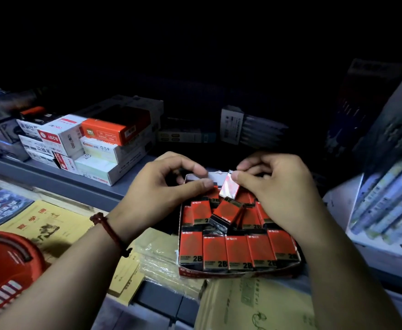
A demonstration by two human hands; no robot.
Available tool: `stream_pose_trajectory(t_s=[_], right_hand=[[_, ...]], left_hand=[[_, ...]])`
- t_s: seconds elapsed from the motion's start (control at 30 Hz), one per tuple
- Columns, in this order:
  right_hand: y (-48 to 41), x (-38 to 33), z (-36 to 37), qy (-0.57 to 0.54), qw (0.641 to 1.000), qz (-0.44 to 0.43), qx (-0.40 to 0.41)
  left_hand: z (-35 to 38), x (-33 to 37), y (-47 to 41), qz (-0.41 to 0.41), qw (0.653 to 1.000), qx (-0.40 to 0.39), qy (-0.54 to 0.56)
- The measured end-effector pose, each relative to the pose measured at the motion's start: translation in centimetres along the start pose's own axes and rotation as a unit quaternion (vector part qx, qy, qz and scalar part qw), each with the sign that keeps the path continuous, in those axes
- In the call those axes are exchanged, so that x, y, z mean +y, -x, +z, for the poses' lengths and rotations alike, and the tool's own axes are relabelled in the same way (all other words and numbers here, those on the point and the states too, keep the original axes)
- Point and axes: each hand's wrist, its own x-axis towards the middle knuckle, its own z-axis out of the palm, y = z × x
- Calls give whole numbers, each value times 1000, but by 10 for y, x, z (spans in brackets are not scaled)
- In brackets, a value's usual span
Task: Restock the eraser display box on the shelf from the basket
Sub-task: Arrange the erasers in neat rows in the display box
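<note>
Both forearms reach in from the bottom, hands nearly meeting, backs facing up. Left hand (164, 186) pinches the display box (216, 175) back edge with thumb and forefinger, right hand (276, 189) pinches an eraser (229, 190) the same way

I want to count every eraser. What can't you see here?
Head view only:
Back rows in the display box: covered by the left hand and right hand.
Red basket: cut by the left edge.
Shelf back: too dark.
Eraser small print: too small.

Stationery shop, shelf (52, 173) stacked with boxed refills (104, 148), exercise books (45, 225), packed pens (385, 203), eraser display box (238, 273)
</note>
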Motion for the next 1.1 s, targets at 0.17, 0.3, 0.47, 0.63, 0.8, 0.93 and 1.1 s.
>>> stream_pose_trajectory(t_s=[0.17,0.3,0.47,0.63,0.8,0.93,1.1], right_hand=[[3,-4,-2,19,999,-21,-45],[4,-3,-1,31,998,-14,-61],[4,-1,-1,59,996,-10,-68],[4,1,-2,85,995,-26,-55],[6,0,-4,78,995,-33,-57],[15,-4,-13,42,996,-29,-70],[26,-12,-24,52,991,-52,-109]], left_hand=[[5,2,-3,-47,999,-1,-7],[6,2,-5,-69,997,3,-19],[7,3,-5,-79,996,6,-29],[10,5,-9,-93,995,25,-17],[10,7,-6,-108,994,31,2],[6,18,0,-123,985,27,117],[-7,25,16,-97,990,-44,90]])
